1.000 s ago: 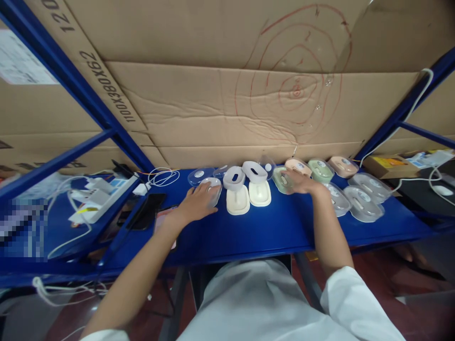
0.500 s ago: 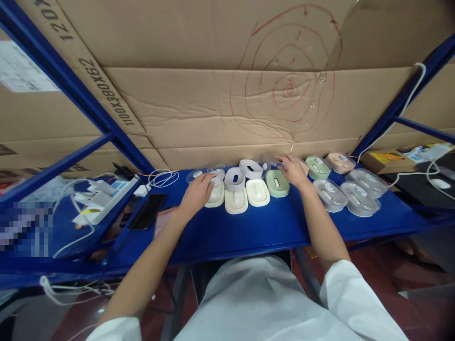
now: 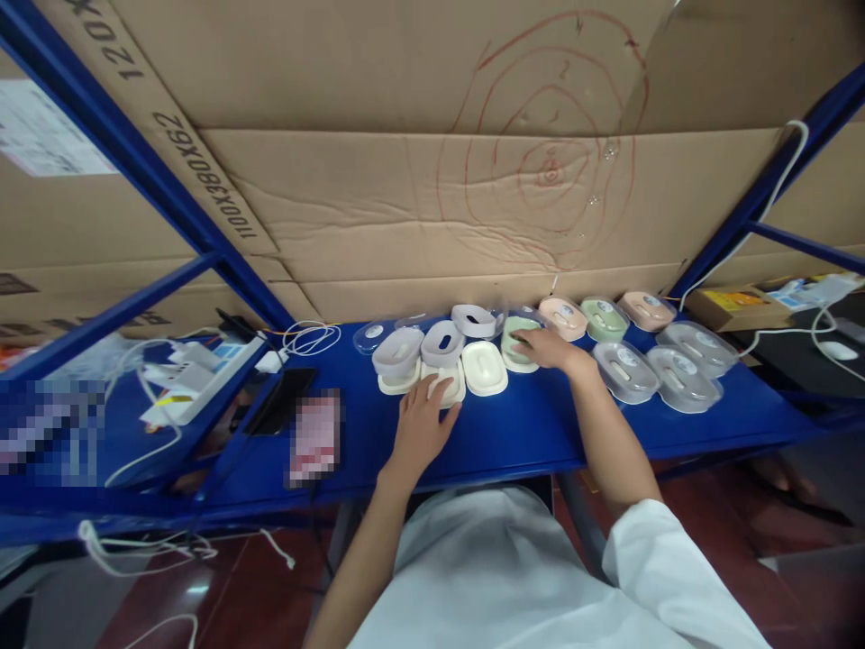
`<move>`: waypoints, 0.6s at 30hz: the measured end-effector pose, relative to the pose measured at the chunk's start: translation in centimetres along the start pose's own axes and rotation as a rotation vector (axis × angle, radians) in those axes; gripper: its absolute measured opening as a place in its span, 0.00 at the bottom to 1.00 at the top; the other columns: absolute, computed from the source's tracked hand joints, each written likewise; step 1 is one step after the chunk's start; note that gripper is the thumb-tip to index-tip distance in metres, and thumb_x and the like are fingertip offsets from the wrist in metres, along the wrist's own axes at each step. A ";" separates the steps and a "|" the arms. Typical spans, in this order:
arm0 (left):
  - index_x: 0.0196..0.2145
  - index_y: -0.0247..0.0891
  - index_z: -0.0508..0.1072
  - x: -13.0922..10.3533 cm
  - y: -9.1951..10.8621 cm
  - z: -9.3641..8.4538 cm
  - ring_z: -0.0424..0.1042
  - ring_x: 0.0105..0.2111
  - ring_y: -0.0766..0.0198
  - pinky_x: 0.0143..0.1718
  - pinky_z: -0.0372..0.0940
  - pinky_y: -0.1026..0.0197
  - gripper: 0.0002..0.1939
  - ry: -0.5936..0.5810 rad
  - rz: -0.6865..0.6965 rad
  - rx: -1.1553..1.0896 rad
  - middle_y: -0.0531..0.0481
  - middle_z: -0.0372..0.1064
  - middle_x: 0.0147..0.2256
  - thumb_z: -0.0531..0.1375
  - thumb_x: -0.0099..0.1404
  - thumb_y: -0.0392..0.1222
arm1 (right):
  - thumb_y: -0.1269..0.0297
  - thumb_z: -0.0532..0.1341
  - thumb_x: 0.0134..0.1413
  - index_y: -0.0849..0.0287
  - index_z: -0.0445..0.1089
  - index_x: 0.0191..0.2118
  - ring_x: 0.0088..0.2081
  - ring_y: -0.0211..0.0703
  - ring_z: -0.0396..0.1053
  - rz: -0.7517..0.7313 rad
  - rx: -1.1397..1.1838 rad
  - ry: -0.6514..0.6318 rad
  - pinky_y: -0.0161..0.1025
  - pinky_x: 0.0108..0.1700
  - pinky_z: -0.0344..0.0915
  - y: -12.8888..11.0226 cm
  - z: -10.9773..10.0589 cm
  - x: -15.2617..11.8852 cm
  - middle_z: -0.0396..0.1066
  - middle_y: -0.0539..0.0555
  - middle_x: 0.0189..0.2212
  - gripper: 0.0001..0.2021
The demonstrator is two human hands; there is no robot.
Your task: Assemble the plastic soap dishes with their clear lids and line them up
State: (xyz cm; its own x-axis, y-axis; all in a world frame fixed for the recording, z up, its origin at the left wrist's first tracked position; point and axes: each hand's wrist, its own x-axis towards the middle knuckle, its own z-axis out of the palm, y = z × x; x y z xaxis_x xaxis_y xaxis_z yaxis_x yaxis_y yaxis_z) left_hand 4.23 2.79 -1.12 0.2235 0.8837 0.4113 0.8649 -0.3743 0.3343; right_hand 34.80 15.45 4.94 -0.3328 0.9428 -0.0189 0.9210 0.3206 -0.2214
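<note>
And here, on the blue metal shelf [image 3: 473, 451], the right-hand side looks well advanced: pink oval plastic box [image 3: 562, 319], green oval plastic box [image 3: 604, 320], a second pink one, then three grey oval boxes under clear covers [image 3: 625, 371], all apparently closed up.

The middle and left are another story, in pieces by the look of it! The left hand [image 3: 420, 433] has its fingers spread apart, reaching onto the middle cream rounded plastic base [image 3: 455, 388], clamped on nothing that shows. A lavender-grey oval plastic ring [image 3: 442, 344] overlaps that base's far edge. To its left, a pale grey oval shell [image 3: 396, 353] sits over the left cream plastic base [image 3: 392, 386], while the right cream plastic base [image 3: 485, 368] lies uncovered, with a grey slotted oval ring [image 3: 469, 317] just behind it.

Over to the right hand [image 3: 550, 350], fingers bent at the pale green rounded plastic piece [image 3: 517, 359]; whether they pinch it or merely touch, I cannot tell. Behind the row, a clear plastic cover with a round label [image 3: 371, 336] lies apart from any base (others back there are hard to separate), so these left-hand sets look part-built, judging by the loose parts.
</note>
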 end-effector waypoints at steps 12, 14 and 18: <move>0.62 0.44 0.72 -1.2 -1.2 1.8 0.62 0.70 0.45 0.68 0.61 0.37 0.19 -0.029 0.075 -0.050 0.35 0.63 0.68 0.57 0.78 0.47 | 0.65 0.58 0.69 0.57 0.64 0.72 0.75 0.65 0.53 0.235 0.047 0.406 0.67 0.73 0.51 4.0 -0.7 0.7 0.54 0.67 0.75 0.28; 0.62 0.43 0.72 -1.3 -1.3 1.8 0.62 0.70 0.45 0.68 0.60 0.36 0.19 -0.037 0.080 -0.058 0.35 0.63 0.68 0.56 0.78 0.47 | 0.68 0.60 0.65 0.66 0.63 0.72 0.74 0.76 0.51 0.421 0.003 0.399 0.77 0.70 0.49 5.3 -0.4 0.7 0.55 0.77 0.73 0.31; 0.62 0.43 0.72 -1.2 -1.2 1.8 0.62 0.70 0.45 0.68 0.60 0.35 0.19 -0.039 0.078 -0.060 0.34 0.62 0.69 0.56 0.78 0.47 | 0.63 0.67 0.60 0.59 0.71 0.67 0.68 0.79 0.61 0.401 0.030 0.371 0.79 0.66 0.54 6.7 0.0 0.5 0.65 0.75 0.67 0.29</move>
State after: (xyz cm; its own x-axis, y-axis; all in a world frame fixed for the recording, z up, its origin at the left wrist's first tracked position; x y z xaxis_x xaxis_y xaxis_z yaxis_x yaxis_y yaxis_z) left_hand 3.70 2.66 -3.53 0.3072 0.8612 0.4050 0.8163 -0.4572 0.3531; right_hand 40.76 18.07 3.46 0.1425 0.9612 0.2363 0.9529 -0.0687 -0.2953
